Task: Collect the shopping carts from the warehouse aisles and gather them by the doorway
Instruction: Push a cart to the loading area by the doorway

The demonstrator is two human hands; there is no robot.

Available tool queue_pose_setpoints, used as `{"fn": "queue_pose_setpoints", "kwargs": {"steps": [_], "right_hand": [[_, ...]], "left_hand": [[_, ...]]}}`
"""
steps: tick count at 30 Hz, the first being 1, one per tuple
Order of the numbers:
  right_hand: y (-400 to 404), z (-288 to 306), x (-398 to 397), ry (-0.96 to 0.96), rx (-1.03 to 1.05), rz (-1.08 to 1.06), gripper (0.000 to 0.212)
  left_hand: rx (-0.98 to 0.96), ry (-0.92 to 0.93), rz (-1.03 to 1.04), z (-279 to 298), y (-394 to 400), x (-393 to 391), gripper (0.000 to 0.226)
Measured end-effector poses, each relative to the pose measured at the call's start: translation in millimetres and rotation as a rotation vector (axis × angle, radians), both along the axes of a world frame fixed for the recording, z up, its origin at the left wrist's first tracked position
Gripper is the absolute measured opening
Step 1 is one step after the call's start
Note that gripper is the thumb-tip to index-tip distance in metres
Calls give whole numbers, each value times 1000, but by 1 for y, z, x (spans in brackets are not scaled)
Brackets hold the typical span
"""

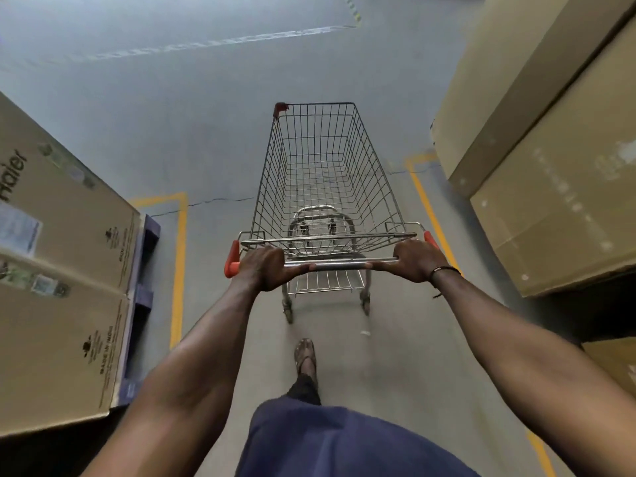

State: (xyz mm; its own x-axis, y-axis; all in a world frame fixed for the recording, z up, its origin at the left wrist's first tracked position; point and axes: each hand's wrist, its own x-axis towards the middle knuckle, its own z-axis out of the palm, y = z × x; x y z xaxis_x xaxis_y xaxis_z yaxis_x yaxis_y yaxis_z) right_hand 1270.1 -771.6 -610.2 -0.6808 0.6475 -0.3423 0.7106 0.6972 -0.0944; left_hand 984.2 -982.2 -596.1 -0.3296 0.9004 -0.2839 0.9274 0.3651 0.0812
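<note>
A single wide-angle view is given, taken from the person's head and aimed forward and steeply down. The scene is seen from above and behind the shopping cart (325, 187), whose handle bar (339, 264) is met near the middle of the frame, close to the lens. Both forearms are seen running in from the lower corners, and the left hand (265, 268) and right hand (414, 259) are viewed from their backs. The grey floor (172, 108) is taken in ahead, to the top edge. Straight lines are bent at the edges, where cardboard boxes (550, 187) are cut off on both sides. No second view is provided.
</note>
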Motion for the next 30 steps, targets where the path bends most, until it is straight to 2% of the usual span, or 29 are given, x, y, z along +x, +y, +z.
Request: {"fn": "queue_pose_setpoints", "kwargs": {"steps": [5, 12, 20, 30], "right_hand": [[78, -3, -72, 2, 18, -12, 98], [188, -1, -160, 2, 33, -15, 93], [375, -8, -273, 7, 48, -37, 106], [583, 7, -421, -17, 13, -28, 102]], "left_hand": [[-9, -4, -43, 7, 83, -76, 87], [48, 22, -98, -1, 200, -170, 93], [93, 0, -92, -14, 378, -285, 99], [106, -11, -103, -10, 593, -436, 102]]}}
